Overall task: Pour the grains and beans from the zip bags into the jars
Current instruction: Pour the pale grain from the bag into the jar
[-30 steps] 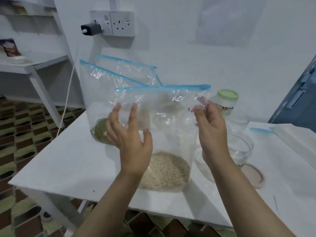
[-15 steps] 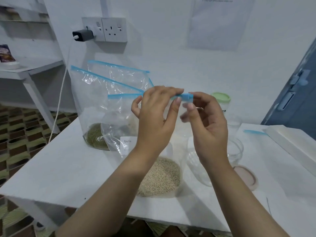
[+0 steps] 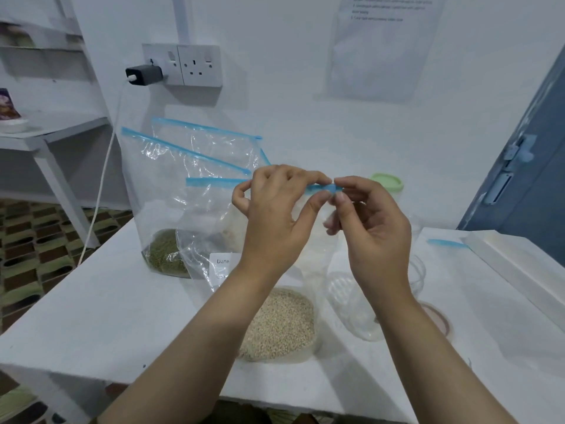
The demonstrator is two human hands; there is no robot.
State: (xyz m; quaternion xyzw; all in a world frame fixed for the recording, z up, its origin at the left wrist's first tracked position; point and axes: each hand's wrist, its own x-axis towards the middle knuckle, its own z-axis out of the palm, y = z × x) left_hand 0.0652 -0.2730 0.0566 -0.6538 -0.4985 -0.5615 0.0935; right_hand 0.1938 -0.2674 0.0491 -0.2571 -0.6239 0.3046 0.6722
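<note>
At the centre of the white table (image 3: 101, 304), the zip bag of pale grains (image 3: 275, 319) stands upright, and both hands work at the right end of its blue zip strip (image 3: 214, 181). The left hand (image 3: 275, 215) pinches the strip between thumb and curled fingers, and the right hand (image 3: 373, 221) pinches the blue end piece just beside it, fingertips almost touching. I judge that the bag is only now being opened, so nothing from it is poured yet. At 3 o'clock from the grains, an open clear jar (image 3: 419, 270) waits, partly hidden by the right wrist, with its lid (image 3: 440, 319) lying flat beside it. At 10 o'clock, a zip bag of green beans (image 3: 165, 249) is still closed, and another zip bag (image 3: 214, 145) stands behind it; its content is hidden. A green-lidded jar (image 3: 386, 182) stands at 1 o'clock. Most of the task seems left.
</note>
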